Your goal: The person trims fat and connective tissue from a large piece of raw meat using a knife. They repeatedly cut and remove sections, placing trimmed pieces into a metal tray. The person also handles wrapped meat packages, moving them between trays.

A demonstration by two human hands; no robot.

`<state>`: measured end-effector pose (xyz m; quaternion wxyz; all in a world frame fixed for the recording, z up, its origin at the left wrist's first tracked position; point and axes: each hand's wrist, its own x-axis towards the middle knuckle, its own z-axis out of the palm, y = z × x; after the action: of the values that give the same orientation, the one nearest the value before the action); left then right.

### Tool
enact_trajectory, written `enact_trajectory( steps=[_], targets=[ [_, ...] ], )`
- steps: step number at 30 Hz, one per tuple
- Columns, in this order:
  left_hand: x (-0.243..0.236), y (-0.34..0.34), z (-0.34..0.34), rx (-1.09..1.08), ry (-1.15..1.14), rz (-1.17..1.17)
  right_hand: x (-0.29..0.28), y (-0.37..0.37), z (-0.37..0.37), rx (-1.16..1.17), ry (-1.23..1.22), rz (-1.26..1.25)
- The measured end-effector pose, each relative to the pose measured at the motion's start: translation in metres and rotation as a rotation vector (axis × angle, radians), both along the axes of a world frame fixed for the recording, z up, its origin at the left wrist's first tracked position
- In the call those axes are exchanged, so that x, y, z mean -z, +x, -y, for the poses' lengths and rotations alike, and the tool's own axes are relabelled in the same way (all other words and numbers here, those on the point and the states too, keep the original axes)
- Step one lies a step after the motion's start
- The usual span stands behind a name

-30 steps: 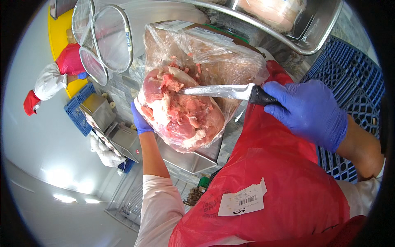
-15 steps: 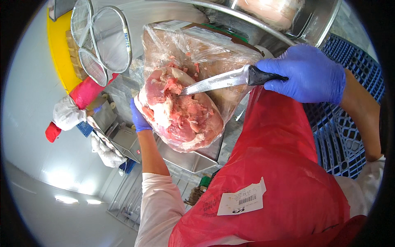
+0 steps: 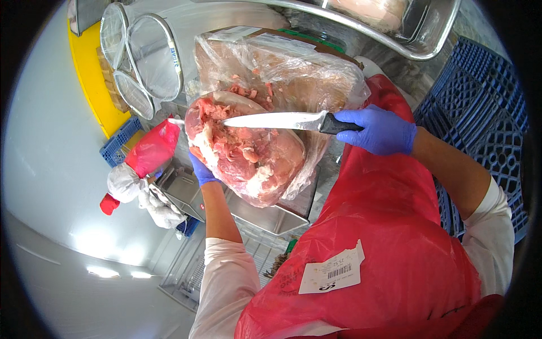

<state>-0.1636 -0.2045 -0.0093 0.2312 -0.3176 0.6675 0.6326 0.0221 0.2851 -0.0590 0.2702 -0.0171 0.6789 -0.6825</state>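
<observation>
A large raw cut of meat (image 3: 248, 164), pink with white fat and a ragged, cut-open upper face, is tilted against a cardboard box (image 3: 305, 85) covered in clear plastic film. My left hand (image 3: 202, 170), in a blue glove, grips the meat at its left side; its fingers are partly hidden behind it. My right hand (image 3: 384, 131), also blue-gloved, is closed round the black handle of a knife (image 3: 276, 121). The blade lies across the upper part of the meat, its tip at the torn flesh. Loose scraps of meat (image 3: 248, 91) lie on the film behind.
Blue plastic pallets (image 3: 480, 113) stand at the right. A metal tub (image 3: 420, 51) is at the far right, with ring-framed clear bags (image 3: 152, 56) at the far left. Below the meat is a metal tray (image 3: 265, 217). Another person in a red apron (image 3: 153, 148) works at the left.
My right hand has come in leftward and nearer the meat, and the knife tip has slid left across it. The meat has turned slightly in my left hand.
</observation>
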Motion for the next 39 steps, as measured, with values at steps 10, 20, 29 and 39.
enact_trajectory(
  steps=[10, 20, 29, 39],
  targets=[
    [0.002, -0.027, -0.024, 0.159, -0.248, -0.073, -0.085, -0.051, -0.068, -0.161, 0.699, -0.295],
    [0.049, -0.04, 0.109, 0.357, -0.324, -0.077, -0.095, -0.087, -0.07, -0.341, 0.698, -0.325],
    [0.013, 0.003, 0.017, -0.048, 0.055, -0.085, -0.036, -0.022, -0.009, -0.143, 0.41, -0.11],
    [-0.003, 0.002, -0.035, 0.068, -0.12, -0.17, -0.02, 0.022, 0.036, 0.053, 0.208, 0.043]
  ],
)
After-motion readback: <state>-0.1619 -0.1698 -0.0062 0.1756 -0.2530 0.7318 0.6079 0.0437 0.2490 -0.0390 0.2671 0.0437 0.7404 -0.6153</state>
